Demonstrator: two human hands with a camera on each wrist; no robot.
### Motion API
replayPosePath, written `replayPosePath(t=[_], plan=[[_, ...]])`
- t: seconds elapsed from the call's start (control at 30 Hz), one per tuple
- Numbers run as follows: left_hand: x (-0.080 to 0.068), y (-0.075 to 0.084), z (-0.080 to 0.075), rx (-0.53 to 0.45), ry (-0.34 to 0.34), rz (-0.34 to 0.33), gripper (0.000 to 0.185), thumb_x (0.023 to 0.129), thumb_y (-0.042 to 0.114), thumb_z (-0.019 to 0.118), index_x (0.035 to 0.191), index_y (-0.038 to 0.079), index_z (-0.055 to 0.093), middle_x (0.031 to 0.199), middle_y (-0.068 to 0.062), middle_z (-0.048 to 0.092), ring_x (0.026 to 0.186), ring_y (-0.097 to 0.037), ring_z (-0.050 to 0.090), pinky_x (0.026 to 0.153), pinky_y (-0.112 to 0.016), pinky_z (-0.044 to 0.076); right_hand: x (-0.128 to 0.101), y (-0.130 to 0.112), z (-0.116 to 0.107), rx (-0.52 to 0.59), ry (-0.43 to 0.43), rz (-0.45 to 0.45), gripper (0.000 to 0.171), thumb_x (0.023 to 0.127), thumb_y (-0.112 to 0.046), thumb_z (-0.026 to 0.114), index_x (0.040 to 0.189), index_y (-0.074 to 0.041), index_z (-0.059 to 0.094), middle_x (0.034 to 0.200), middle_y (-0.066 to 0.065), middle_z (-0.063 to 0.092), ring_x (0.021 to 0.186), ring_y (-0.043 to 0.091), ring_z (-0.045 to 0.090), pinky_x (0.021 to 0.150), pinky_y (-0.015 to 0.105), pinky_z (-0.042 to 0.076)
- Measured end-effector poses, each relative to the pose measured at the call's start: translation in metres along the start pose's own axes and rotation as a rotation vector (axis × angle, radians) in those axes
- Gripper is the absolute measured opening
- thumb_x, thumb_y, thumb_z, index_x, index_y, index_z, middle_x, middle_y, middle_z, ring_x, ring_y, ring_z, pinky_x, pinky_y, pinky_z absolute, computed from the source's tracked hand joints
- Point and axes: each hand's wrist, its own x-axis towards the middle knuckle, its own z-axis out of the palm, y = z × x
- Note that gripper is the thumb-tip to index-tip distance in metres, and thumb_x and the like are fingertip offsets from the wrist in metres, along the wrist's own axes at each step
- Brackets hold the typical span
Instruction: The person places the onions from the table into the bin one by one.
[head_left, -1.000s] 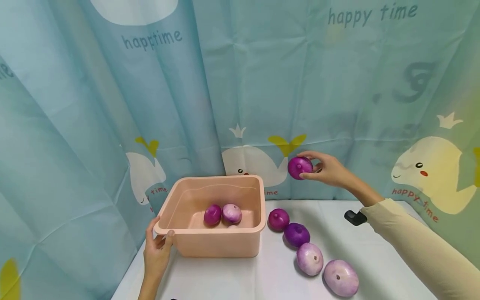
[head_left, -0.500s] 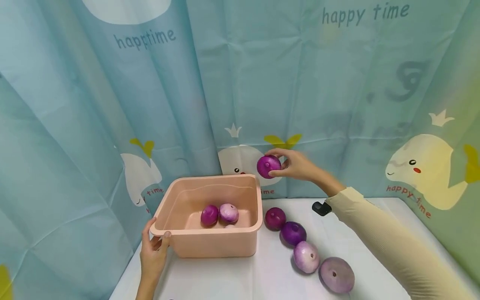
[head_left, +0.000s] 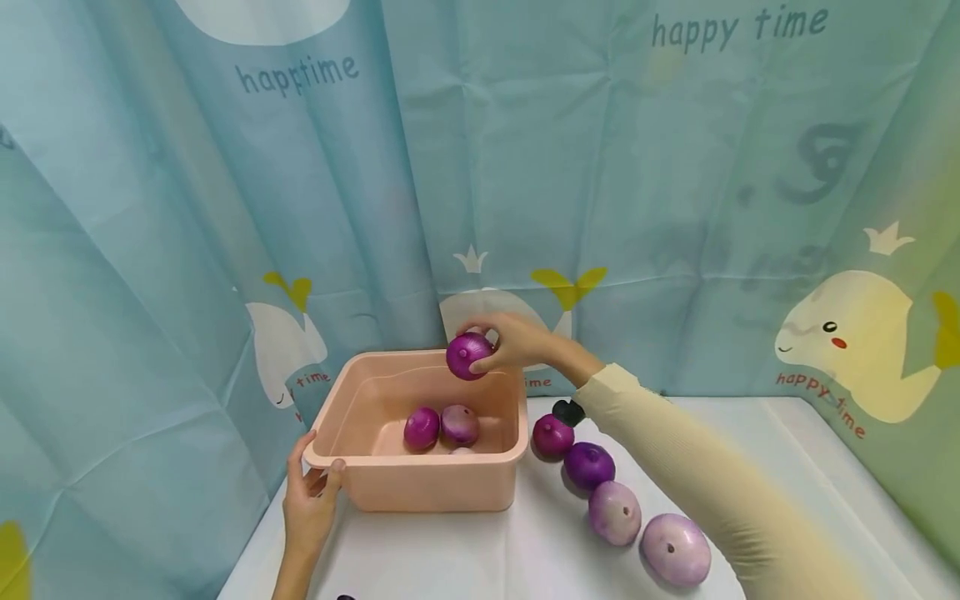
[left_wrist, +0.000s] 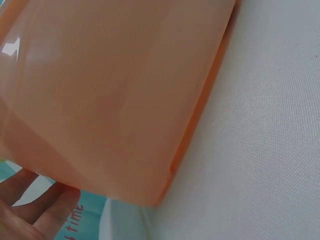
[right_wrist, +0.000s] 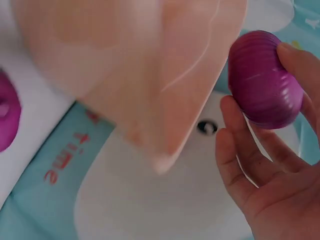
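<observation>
A white-covered desk (head_left: 480,558) is carrying a pink plastic tub (head_left: 420,487) before a blue whale-print curtain (head_left: 225,208). The left hand (head_left: 311,504) is gripping the tub's near left corner, thumb over the rim, steadying it. The right hand (head_left: 513,343) is holding a dark purple onion (head_left: 468,356) in a fingertip grip, closed round the bulb, above the tub's far right rim and clear of the plastic. Two onions (head_left: 441,426) are lying on the tub floor; a third pale shape beside them is too hidden to identify. A row of four onions (head_left: 607,492) is sitting on the desk right of the tub.

Judgement: the held bulb is best carried well inside the rim and lowered close to the floor before the fingers part, with the left hand bracing the tub.
</observation>
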Motion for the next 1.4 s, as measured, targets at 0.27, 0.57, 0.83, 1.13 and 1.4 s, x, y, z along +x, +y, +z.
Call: replayPosePath(t=[0.27, 0.57, 0.83, 1.13, 1.4], plan=[[0.0, -0.002, 0.0, -0.009, 0.01, 0.016, 0.064, 0.102, 0.009, 0.063, 0.158, 0.016, 0.032, 0.155, -0.026, 0.042, 0.1, 0.019, 0.053, 0.078, -0.006, 0.048, 0.027, -0.021, 0.023, -0.035, -0.089, 0.017, 0.048, 0.083, -0.023, 0.088, 0.125, -0.017, 0.067, 0.11, 0.006, 0.065, 0.101, 0.021, 0.059, 0.08, 0.026, 0.052], [0.0, -0.005, 0.002, -0.037, 0.003, 0.03, 0.066, 0.102, 0.008, 0.064, 0.158, 0.014, 0.032, 0.154, -0.027, 0.042, 0.101, 0.018, 0.054, 0.078, -0.006, 0.049, 0.038, -0.028, 0.042, 0.014, -0.188, 0.077, 0.045, 0.085, -0.023, 0.087, 0.125, -0.021, 0.066, 0.106, 0.006, 0.066, 0.1, 0.026, 0.06, 0.077, 0.023, 0.055], [0.001, -0.006, 0.002, -0.012, 0.007, 0.03, 0.066, 0.102, 0.009, 0.064, 0.159, 0.015, 0.032, 0.155, -0.025, 0.042, 0.102, 0.019, 0.052, 0.079, -0.005, 0.047, 0.039, -0.029, 0.049, 0.073, -0.25, 0.153, 0.047, 0.088, -0.021, 0.084, 0.13, -0.022, 0.064, 0.112, 0.004, 0.065, 0.102, 0.022, 0.063, 0.082, 0.024, 0.055], [0.001, -0.005, 0.001, -0.024, 0.005, 0.031, 0.066, 0.101, 0.008, 0.064, 0.159, 0.014, 0.031, 0.156, -0.026, 0.041, 0.103, 0.018, 0.052, 0.079, -0.005, 0.047, 0.042, -0.029, 0.054, 0.046, -0.267, 0.161, 0.046, 0.088, -0.02, 0.084, 0.13, -0.021, 0.064, 0.118, 0.006, 0.064, 0.105, 0.02, 0.061, 0.084, 0.025, 0.055], [0.001, -0.003, 0.001, -0.001, 0.006, 0.004, 0.068, 0.101, 0.01, 0.065, 0.159, 0.016, 0.031, 0.157, -0.023, 0.04, 0.106, 0.018, 0.049, 0.083, -0.004, 0.045, 0.041, -0.027, 0.052, 0.014, -0.302, 0.159, 0.069, 0.091, -0.029, 0.081, 0.151, -0.019, 0.048, 0.143, 0.011, 0.057, 0.129, 0.029, 0.056, 0.1, 0.036, 0.051]])
